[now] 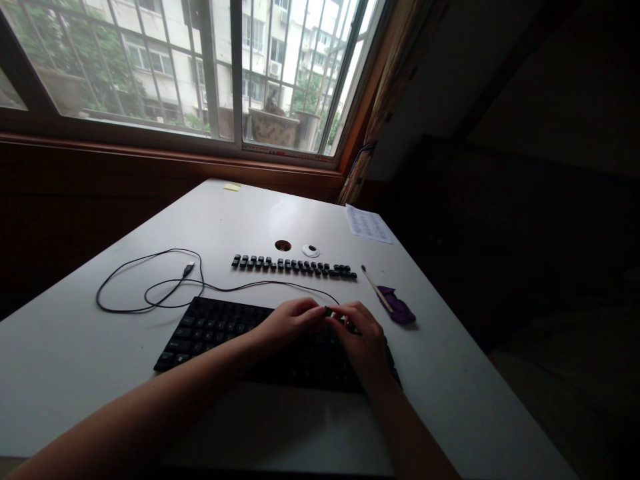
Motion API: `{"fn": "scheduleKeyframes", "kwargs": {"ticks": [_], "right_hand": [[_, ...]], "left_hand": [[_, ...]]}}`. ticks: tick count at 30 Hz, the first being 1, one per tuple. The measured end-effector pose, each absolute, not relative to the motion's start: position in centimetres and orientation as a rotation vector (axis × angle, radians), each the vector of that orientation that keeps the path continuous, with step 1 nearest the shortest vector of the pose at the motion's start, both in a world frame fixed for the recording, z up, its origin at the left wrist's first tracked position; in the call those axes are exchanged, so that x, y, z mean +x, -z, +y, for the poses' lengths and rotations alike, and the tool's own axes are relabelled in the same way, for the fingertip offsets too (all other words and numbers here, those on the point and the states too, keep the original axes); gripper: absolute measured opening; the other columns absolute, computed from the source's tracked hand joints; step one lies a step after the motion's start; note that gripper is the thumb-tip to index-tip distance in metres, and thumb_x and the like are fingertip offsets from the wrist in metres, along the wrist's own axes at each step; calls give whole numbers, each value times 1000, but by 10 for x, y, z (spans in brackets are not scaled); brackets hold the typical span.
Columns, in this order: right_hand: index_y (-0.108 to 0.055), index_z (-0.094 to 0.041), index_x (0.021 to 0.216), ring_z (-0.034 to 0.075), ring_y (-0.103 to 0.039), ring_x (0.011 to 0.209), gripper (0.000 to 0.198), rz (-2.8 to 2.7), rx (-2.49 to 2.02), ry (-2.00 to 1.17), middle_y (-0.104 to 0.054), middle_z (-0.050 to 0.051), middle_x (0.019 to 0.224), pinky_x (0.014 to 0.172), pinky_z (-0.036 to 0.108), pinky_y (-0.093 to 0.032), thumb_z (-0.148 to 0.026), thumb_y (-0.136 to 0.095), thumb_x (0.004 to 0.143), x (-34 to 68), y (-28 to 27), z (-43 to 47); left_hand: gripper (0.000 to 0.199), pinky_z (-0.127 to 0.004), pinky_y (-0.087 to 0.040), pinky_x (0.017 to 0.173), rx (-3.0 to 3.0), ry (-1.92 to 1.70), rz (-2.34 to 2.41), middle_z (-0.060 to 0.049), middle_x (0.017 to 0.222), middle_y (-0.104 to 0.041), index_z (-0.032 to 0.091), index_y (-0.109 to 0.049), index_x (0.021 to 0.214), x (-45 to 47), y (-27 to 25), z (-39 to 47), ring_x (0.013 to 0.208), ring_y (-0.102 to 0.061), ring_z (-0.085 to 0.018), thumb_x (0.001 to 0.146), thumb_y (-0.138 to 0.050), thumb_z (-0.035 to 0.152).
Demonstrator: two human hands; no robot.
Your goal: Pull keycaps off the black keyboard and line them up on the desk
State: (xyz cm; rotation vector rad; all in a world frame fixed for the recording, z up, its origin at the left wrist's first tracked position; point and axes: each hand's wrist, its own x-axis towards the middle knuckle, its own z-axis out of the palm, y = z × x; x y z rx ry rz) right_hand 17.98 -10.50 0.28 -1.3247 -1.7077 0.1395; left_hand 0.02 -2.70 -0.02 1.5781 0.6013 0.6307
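Note:
A black keyboard (215, 328) lies on the white table, partly covered by my hands and forearms. Over its upper right part, my left hand (296, 316) and my right hand (359, 327) meet at the fingertips. Between them they pinch a small black keycap (328, 311), with fingers of both hands on it. Beyond the keyboard, loose black keycaps (295, 266) stand in rows on the table. The keyboard's middle and right keys are mostly hidden or too dark to make out.
A black USB cable (100, 293) loops at the left. To the right, a cotton swab (375, 287) rests on a purple cloth (400, 308). Farther back are a round cable hole (283, 245), its white cover (311, 251), printed paper (370, 224) and yellow notes (232, 187).

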Motion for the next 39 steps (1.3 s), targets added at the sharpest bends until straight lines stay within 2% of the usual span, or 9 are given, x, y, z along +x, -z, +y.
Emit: {"fn": "scheduleKeyframes", "kwargs": {"ticks": [15,19,23,26,31,36,39], "right_hand": [[-64,-24,93,16,-56,74,10,-1690,-1333,-148,-60,0,87,68,30,-48,-22,-71,86,179,1,-103],[-64,-25,100,15,-55,69,17,-1708,-1307,-177,-61,-1,89,66,29,-48,-20,-71,85,180,1,-103],[-67,-26,102,17,-59,77,17,-1739,-1283,-191,-63,1,92,69,30,-50,-21,-70,86,180,0,-104],[-68,-26,100,18,-61,79,13,-1738,-1308,-180,-65,2,92,72,31,-51,-23,-69,88,179,-2,-105],[-68,-25,100,16,-60,70,12,-1742,-1371,-133,-67,2,91,67,30,-51,-28,-66,89,184,-7,-106],[-69,-24,100,15,-55,63,18,-1686,-1470,-42,-68,2,89,63,30,-47,-36,-69,87,220,-9,-92],[-70,-23,99,16,-55,64,23,-1649,-1598,30,-69,2,89,68,32,-48,-42,-69,85,259,-2,-76]], "left_hand": [[37,-24,-42,65,1779,-651,645,-1,75,-62,15,-63,86,-1,-4,-29,72,-55,-15,95,-50,48],[35,-24,-42,66,1754,-622,619,-1,76,-62,15,-62,90,0,-3,-28,72,-57,-15,94,-50,48],[35,-24,-43,67,1767,-634,615,-2,77,-62,15,-63,88,0,-2,-28,73,-56,-15,95,-50,47],[37,-24,-44,68,1761,-642,627,-2,77,-63,15,-63,87,0,-1,-28,74,-56,-16,95,-48,48],[36,-26,-46,72,1694,-651,624,-4,82,-67,15,-63,89,0,3,-28,77,-60,-17,96,-46,45],[31,-26,-47,73,1732,-647,615,-5,87,-69,15,-66,92,0,2,-29,80,-61,-18,96,-48,39],[29,-26,-46,73,1788,-643,624,-5,88,-70,15,-67,92,0,-2,-31,80,-62,-18,96,-49,37]]}}
